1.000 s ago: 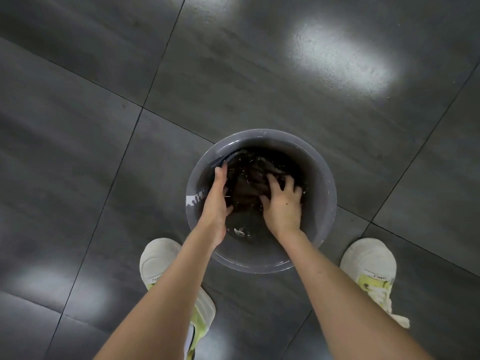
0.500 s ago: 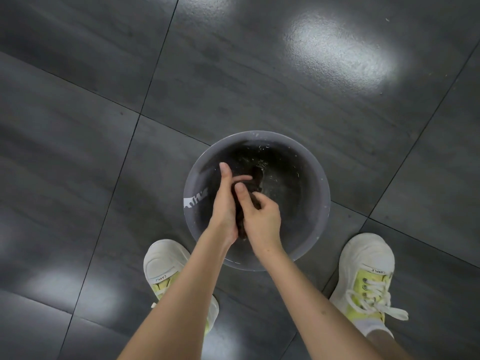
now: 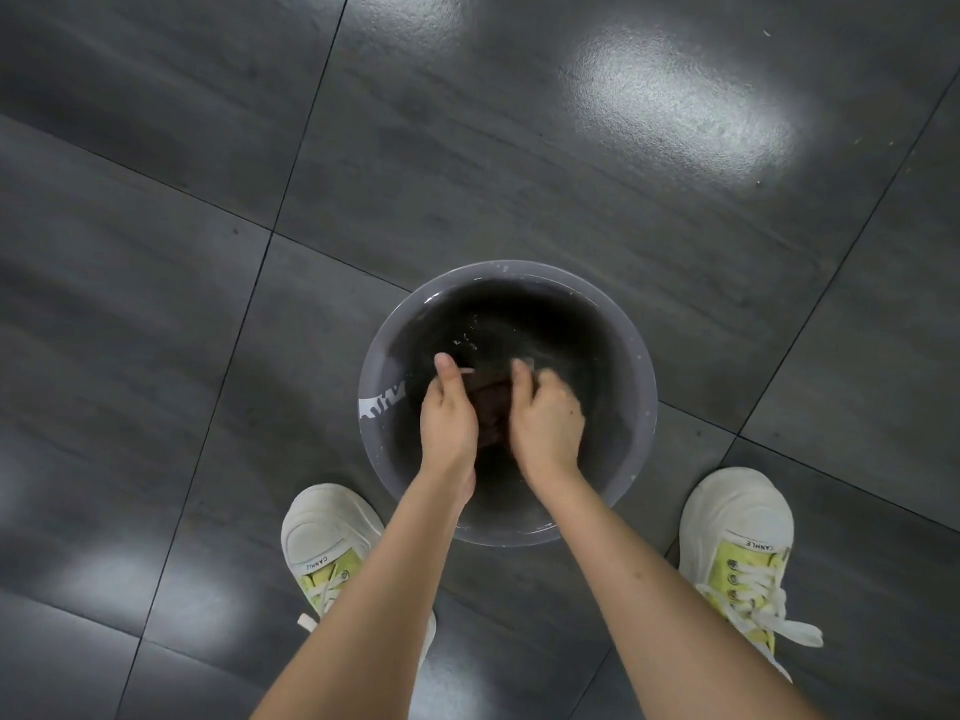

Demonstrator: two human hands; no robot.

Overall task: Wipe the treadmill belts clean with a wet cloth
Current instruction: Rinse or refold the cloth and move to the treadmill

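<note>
head view: looks straight down at both forearms reaching into a basin on the floor
cloth: dark brownish wet cloth, bunched into a thick roll, sits over the middle of the basin
cloth vs hands: squeezed between the two hands, left hand on its left side, right hand on its right side; only a narrow strip of it shows in the gap between them
cloth axis: long axis runs away from the person, from the wrists toward the thumbs, nearly up-down in the frame; far end pokes out just beyond the thumbs, near end hidden under the heels of the hands
cloth vs water: can't tell whether it dips into the water or hangs just above
left hand: holding the cloth, fingers wrapped round it, thumb sticking up and away
right hand: holding the cloth, fingers curled over its top, knuckles up
basin: round grey plastic basin, dark water inside, droplets on the rim, white printed mark on the left inner wall
floor: large glossy dark grey floor tiles, thin joints, bright light reflections
shoes: white sneaker with yellow tongue near-left of the basin, matching one near-right, both close to the basin rim
</note>
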